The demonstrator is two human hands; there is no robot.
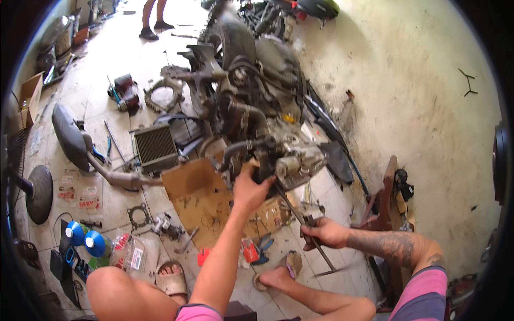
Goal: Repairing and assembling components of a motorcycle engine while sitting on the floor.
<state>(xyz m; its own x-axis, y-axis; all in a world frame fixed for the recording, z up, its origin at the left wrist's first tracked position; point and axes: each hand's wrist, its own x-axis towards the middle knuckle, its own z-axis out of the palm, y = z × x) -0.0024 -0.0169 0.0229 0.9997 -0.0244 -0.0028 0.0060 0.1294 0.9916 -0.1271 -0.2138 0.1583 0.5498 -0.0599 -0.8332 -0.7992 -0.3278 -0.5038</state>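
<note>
Gripping the engine [292, 160] at its near side, the left hand [249, 187] is closing around a dark part. The right hand [324, 232] is clenching a long T-handle wrench [305, 224], near right.

My left hand [250, 188] covered the engine [292, 160] part it gripped, so I could not tell what my fingers closed on. The person [152, 21] at the top edge was cut off above the legs, and the small parts on the cardboard [201, 198] were too tiny to identify.

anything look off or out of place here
Yes: the motorcycle is stripped, its exhaust pipe, radiator and a gasket scattered on the tiled floor. The left hand grips the engine over torn cardboard; the right hand holds a long wrench.
</note>
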